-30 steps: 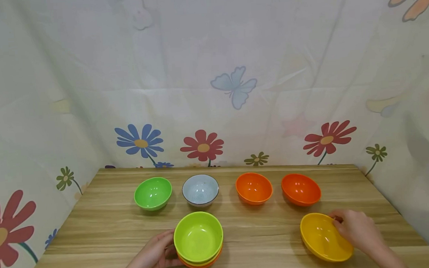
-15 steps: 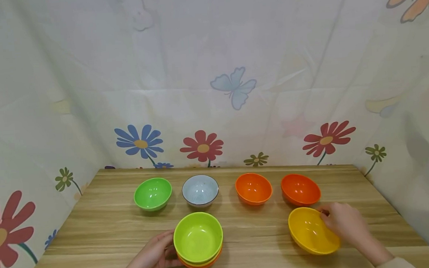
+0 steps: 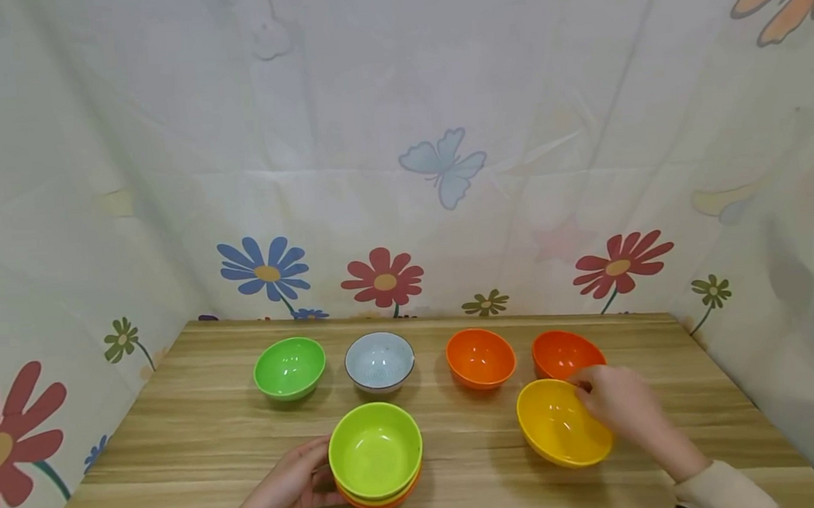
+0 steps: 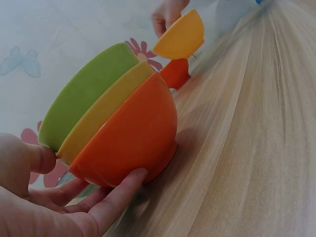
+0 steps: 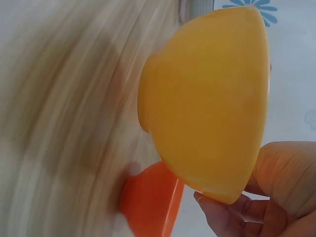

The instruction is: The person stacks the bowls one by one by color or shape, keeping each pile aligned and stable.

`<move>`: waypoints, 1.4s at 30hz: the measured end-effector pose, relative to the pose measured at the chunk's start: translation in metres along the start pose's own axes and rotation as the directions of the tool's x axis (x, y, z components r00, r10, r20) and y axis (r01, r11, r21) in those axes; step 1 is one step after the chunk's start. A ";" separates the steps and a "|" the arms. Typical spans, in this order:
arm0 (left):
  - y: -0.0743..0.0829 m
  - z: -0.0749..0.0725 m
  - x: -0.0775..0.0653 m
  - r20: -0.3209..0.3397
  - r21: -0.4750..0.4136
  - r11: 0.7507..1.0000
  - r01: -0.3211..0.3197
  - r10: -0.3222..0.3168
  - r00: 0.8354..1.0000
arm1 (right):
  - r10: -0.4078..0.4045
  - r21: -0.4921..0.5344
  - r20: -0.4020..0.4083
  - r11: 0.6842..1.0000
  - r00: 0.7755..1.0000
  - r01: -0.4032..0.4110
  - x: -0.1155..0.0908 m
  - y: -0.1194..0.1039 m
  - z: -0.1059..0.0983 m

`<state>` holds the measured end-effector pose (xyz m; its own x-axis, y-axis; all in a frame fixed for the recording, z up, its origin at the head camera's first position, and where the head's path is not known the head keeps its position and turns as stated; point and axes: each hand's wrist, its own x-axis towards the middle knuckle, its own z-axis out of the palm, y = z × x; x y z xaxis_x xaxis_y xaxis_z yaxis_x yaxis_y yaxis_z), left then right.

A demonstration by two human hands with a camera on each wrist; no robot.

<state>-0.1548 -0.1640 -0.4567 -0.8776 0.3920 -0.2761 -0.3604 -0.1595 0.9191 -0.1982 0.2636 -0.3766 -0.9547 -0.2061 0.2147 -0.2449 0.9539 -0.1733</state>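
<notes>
Holding above the desk (image 3: 194, 438), pinched at the rim in the right grip (image 3: 619, 402), a yellow bowl (image 3: 563, 427) likely light, stiff, slick and best taken just there, while clasping 3 stacked bowls (image 3: 377, 454) in the left grip (image 3: 295, 482).

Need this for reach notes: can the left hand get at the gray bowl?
Probably not yet: the left hand holds the bowl stack, which stands in front of the gray bowl.

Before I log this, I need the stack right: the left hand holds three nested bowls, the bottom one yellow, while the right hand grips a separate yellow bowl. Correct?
Not quite: the bottom bowl is orange and the middle bowl yellow, as the left wrist view shows. The rest holds.
</notes>
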 end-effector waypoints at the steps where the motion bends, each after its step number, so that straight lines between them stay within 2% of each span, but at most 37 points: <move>1: 0.000 0.000 0.000 -0.001 0.001 1.000 0.002 -0.002 1.000 | -0.011 -0.002 -0.005 1.000 1.000 0.011 0.001 -0.003 0.000; 10: -0.001 0.000 -0.001 0.003 -0.003 1.000 0.000 0.000 1.000 | -0.096 0.015 -0.055 0.995 0.994 0.097 0.016 -0.026 0.001; 15: -0.001 0.000 -0.001 0.003 -0.004 1.000 -0.002 0.002 1.000 | -0.109 0.062 -0.045 0.992 0.993 0.112 0.022 -0.040 -0.002; 21: -0.001 0.000 -0.001 0.010 -0.011 1.000 -0.004 0.004 1.000 | -0.139 0.072 -0.048 0.987 0.989 0.142 0.030 -0.057 -0.004; 30: 0.000 0.000 -0.002 0.012 -0.010 1.000 -0.006 0.006 1.000 | -0.127 0.114 -0.023 0.985 0.992 0.129 0.047 -0.078 -0.007; 42: 0.000 0.000 -0.001 0.012 -0.015 1.000 -0.009 0.009 1.000 | -0.190 0.085 -0.046 0.978 0.981 0.193 0.064 -0.112 -0.011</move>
<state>-0.1542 -0.1639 -0.4568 -0.8770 0.4015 -0.2640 -0.3570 -0.1768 0.9172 -0.2301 0.1455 -0.3331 -0.8822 -0.3730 0.2875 -0.4379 0.8743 -0.2093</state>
